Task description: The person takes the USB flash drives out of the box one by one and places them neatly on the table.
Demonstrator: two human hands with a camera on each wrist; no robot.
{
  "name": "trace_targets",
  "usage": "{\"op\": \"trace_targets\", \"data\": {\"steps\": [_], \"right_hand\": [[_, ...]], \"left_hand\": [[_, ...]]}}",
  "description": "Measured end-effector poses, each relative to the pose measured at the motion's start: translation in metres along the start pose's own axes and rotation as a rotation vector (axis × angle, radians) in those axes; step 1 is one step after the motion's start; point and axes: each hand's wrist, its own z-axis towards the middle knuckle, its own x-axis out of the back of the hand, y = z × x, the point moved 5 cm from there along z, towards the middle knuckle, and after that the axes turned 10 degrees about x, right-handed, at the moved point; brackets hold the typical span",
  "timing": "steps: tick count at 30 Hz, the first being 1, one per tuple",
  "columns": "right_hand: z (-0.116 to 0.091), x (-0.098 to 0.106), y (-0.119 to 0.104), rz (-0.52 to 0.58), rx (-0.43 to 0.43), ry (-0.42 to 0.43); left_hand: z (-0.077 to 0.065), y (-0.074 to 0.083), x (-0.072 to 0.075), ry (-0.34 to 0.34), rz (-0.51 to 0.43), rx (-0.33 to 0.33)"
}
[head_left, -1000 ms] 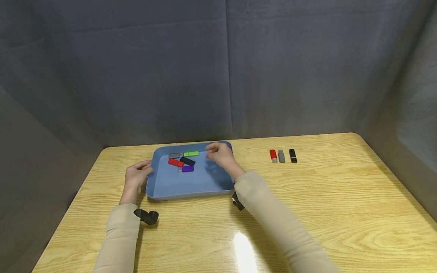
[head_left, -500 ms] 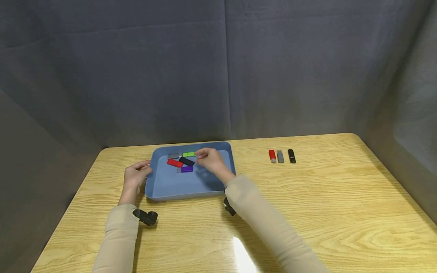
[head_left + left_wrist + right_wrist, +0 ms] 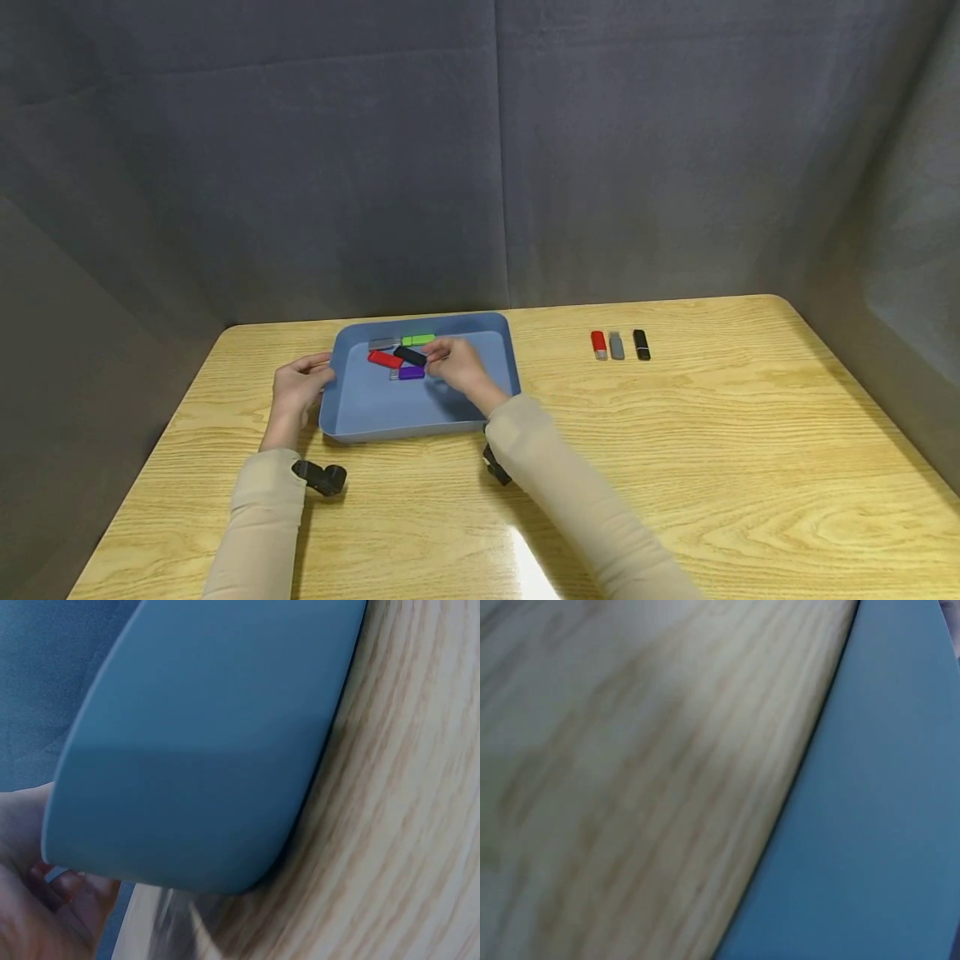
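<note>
In the head view my left hand (image 3: 297, 387) grips the left rim of a shallow blue tray (image 3: 375, 417). The left wrist view shows the hand (image 3: 45, 877) at the tray's corner, partly hidden by its wall. My right hand (image 3: 457, 365) is over the tray, fingertips apart at the right end of a black USB stick (image 3: 410, 356); contact is unclear. Around that stick lie a red USB stick (image 3: 386, 359), a purple one (image 3: 411, 373), a green one (image 3: 418, 340) and a grey one (image 3: 384, 343). The right wrist view shows no fingers working.
On the wooden table (image 3: 675, 467), right of the tray, a red USB stick (image 3: 598, 344), a grey one (image 3: 616, 345) and a black one (image 3: 641, 344) stand in a row. A dark curtain (image 3: 637, 167) hangs behind the table.
My right hand has moved left and toward the near side inside the tray, from its right part past the green stick to the black one. The left hand stays at the rim.
</note>
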Motion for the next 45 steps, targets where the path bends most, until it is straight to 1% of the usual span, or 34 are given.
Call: {"op": "trace_targets", "data": {"steps": [13,19,29,36,45], "right_hand": [[0.0,-0.014,0.002,-0.017,0.018,-0.042],[-0.001,-0.018,0.003,-0.017,0.015,-0.042],[0.0,-0.021,0.006,-0.057,0.0,-0.025],[0.0,-0.021,0.004,-0.077,-0.011,-0.028],[0.0,-0.019,0.005,-0.129,0.005,-0.042]], "left_hand": [[-0.001,0.0,-0.002,0.011,0.002,0.0],[-0.002,0.0,-0.002,0.012,0.003,0.007],[-0.003,0.0,-0.001,0.013,0.01,0.016],[-0.003,0.0,-0.002,0.014,0.006,0.007],[-0.002,-0.001,-0.004,0.004,-0.008,0.016]]}}
